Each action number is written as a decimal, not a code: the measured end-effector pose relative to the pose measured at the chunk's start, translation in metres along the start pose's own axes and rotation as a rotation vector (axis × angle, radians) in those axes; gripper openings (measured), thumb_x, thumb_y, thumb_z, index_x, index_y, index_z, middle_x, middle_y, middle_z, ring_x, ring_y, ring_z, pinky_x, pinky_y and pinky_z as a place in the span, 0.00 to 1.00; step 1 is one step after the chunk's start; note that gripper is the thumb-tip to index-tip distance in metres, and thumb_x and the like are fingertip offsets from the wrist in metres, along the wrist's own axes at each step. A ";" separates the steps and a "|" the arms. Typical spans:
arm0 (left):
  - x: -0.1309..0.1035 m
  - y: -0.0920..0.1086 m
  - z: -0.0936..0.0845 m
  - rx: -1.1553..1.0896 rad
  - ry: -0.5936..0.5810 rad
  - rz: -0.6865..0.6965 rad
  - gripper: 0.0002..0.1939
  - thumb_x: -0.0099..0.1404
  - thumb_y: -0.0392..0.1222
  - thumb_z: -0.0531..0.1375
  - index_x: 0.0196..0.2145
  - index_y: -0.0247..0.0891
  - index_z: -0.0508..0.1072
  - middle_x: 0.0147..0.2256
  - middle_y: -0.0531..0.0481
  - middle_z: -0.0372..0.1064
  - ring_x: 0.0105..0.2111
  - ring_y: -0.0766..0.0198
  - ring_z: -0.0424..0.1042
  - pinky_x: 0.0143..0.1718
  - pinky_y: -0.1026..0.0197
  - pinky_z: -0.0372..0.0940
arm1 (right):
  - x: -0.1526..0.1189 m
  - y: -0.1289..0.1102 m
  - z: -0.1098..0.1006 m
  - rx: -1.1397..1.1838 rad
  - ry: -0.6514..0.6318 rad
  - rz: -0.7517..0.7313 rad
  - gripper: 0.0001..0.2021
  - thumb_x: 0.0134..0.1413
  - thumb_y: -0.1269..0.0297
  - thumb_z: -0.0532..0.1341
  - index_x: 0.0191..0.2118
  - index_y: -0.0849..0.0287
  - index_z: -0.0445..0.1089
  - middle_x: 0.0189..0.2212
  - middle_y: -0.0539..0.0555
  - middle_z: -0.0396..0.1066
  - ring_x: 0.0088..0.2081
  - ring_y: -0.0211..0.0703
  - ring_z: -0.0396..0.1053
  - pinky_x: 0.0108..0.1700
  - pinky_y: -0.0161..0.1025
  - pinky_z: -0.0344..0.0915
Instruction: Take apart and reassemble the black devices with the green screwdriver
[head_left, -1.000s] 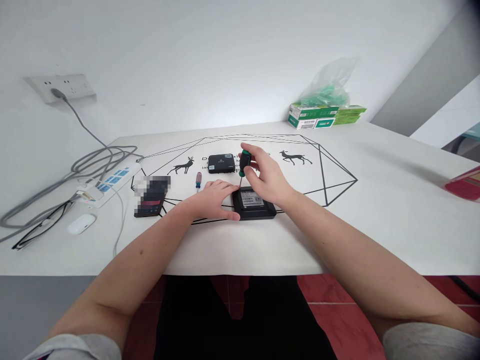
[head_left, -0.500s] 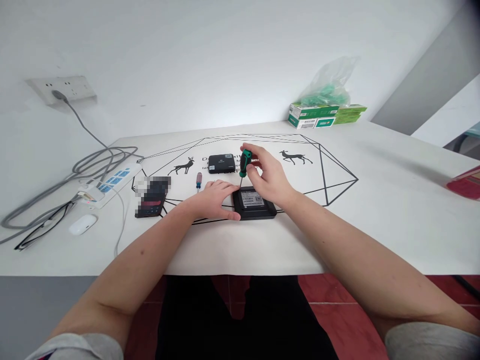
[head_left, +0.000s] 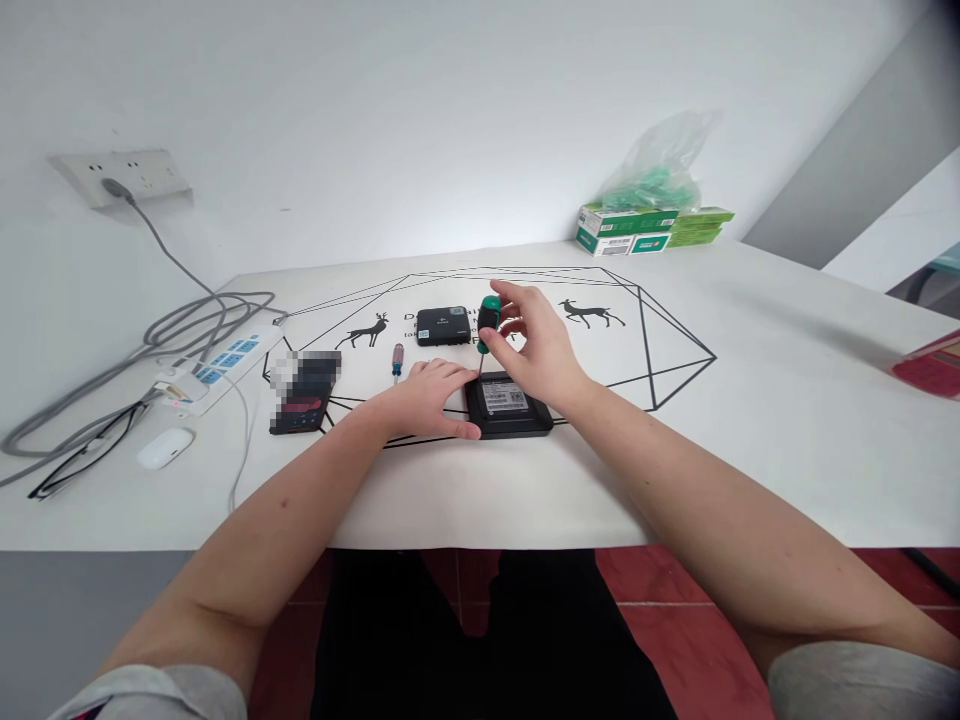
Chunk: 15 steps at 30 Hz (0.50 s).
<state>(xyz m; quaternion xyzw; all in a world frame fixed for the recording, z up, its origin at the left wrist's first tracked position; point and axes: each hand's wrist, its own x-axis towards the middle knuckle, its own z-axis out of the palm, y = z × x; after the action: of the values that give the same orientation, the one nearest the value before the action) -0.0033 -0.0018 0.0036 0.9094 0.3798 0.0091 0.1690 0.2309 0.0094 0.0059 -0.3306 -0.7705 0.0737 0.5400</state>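
A black plastic box [head_left: 510,421] with a printed label on its upper face lies on the white table in front of me. My left hand [head_left: 433,400] grips its left edge, thumb at the near corner and fingertips at the far one. In my right hand [head_left: 544,350] is a screwdriver [head_left: 489,318] with a green and black handle, held between thumb and fingers. Its shaft points down to the box's far left corner; the tip's exact seat is too small to make out.
A smaller black box [head_left: 442,326] and a second screwdriver [head_left: 397,360] lie beyond my left hand. To the left are a phone [head_left: 307,395], a white case [head_left: 166,448], glasses [head_left: 90,452] and a power strip [head_left: 232,365] with coiled cable. Green-and-white boxes [head_left: 630,222] stand against the wall.
My right fingers have shifted and loosened a little around the screwdriver handle, which has turned slightly. The left hand and the black box stay in place.
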 end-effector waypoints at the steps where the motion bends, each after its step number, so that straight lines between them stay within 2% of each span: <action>1: 0.000 0.000 0.000 0.002 0.001 0.002 0.53 0.67 0.76 0.65 0.77 0.43 0.61 0.76 0.37 0.60 0.76 0.35 0.52 0.76 0.36 0.45 | 0.000 -0.001 0.000 0.002 0.005 -0.001 0.27 0.70 0.58 0.62 0.71 0.49 0.64 0.54 0.60 0.73 0.48 0.53 0.75 0.45 0.54 0.83; 15: -0.002 0.004 -0.002 -0.011 -0.006 -0.016 0.53 0.66 0.75 0.65 0.78 0.44 0.60 0.76 0.38 0.59 0.76 0.34 0.53 0.76 0.37 0.46 | 0.001 0.002 -0.002 0.011 0.092 -0.007 0.24 0.71 0.55 0.62 0.68 0.47 0.66 0.55 0.59 0.75 0.48 0.52 0.77 0.44 0.51 0.84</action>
<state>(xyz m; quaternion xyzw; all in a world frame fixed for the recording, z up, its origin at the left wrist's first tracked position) -0.0024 -0.0054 0.0074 0.9054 0.3865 0.0072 0.1754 0.2334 0.0104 0.0067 -0.3283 -0.7454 0.0607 0.5770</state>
